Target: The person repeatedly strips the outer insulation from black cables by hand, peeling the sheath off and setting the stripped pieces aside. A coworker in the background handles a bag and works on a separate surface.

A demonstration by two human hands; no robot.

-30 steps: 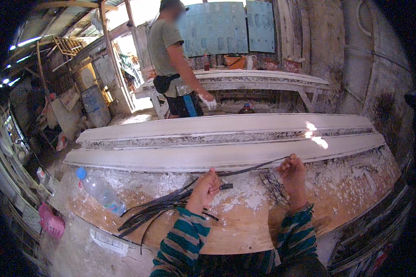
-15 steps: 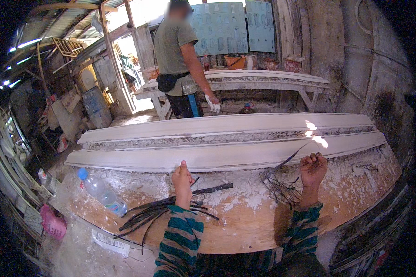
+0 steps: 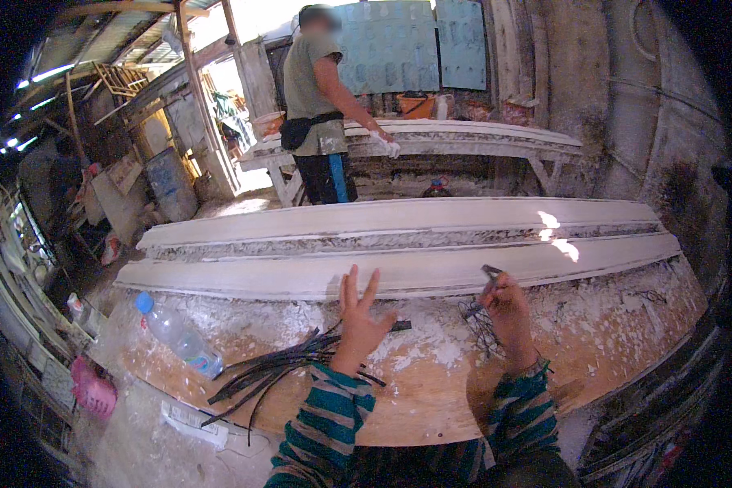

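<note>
With its fingers spread, my left hand [image 3: 361, 319] hovers over the right part of a loose bunch of dark strips [image 3: 272, 362] on the plywood table. It appears to hold nothing. My right hand [image 3: 508, 315] pinches a short dark strip [image 3: 490, 272], whose end sticks up past the fingertips in front of the nearer white plank. Just left of that hand lies a tangle of thin black strands [image 3: 478, 332], which the hand partly covers. Whether the pinched strip joins the tangle I cannot tell.
Two long white-coated planks [image 3: 301, 276] lie across the far side of the plywood table [image 3: 415, 407]. A water bottle [image 3: 175, 335] lies tilted at the left. White flakes litter the surface. A co-worker [image 3: 313, 93] stands by a white bench [image 3: 496, 145] behind.
My left hand has opened and moved right. My right hand has come left and lower, the strip now short above its fingers. The co-worker's hand has risen toward the bench.
</note>
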